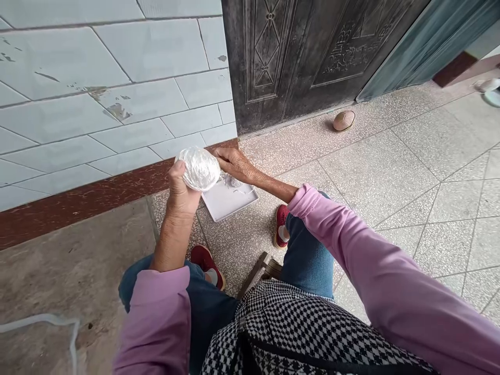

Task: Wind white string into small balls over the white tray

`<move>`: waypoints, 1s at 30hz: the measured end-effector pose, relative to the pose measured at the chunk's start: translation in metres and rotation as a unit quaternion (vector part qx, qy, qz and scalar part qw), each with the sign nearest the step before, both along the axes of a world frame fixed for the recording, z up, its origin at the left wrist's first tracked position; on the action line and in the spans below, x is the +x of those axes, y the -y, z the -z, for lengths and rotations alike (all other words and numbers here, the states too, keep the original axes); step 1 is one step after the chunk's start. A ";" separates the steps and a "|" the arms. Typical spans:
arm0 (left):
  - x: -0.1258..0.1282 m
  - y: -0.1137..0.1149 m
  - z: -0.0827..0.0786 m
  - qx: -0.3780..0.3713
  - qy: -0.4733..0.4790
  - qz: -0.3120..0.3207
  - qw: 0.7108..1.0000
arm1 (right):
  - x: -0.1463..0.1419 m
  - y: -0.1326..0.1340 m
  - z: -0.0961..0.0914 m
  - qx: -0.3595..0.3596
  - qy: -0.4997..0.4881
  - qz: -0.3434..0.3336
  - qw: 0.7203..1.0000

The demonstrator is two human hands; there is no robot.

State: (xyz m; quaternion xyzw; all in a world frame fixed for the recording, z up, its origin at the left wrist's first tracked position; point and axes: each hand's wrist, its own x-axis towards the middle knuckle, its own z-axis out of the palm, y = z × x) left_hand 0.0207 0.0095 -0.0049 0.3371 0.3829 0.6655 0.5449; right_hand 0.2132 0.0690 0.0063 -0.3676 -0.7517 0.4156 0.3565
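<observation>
My left hand is wrapped around a shiny white ball of yarn, held up in front of the tiled wall. The thumb presses on its left side and the fingers are mostly hidden behind it. Just to the right of the ball is my right hand, with its fingers curled closed at the ball's edge. What those fingers grip is hidden. Below both hands a shallow white tray lies on the floor. It holds a small greyish ball and some loose pale strands.
A white tiled wall with a brown skirting rises on the left, beside a dark carved door. A pinkish round object lies by the door. My red shoes flank a low wooden stool. A pale hose lies at lower left.
</observation>
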 end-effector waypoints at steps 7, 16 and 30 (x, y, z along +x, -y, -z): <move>-0.011 -0.014 0.005 0.006 0.003 -0.066 0.998 | -0.013 0.040 -0.012 -0.022 0.121 -0.047 0.991; -0.030 -0.024 0.036 0.012 -0.128 -0.140 0.982 | -0.005 0.071 -0.041 0.049 0.121 -0.168 0.977; 0.011 0.013 0.013 -0.015 -0.103 0.175 0.979 | 0.039 0.022 -0.067 0.069 0.087 -0.048 0.993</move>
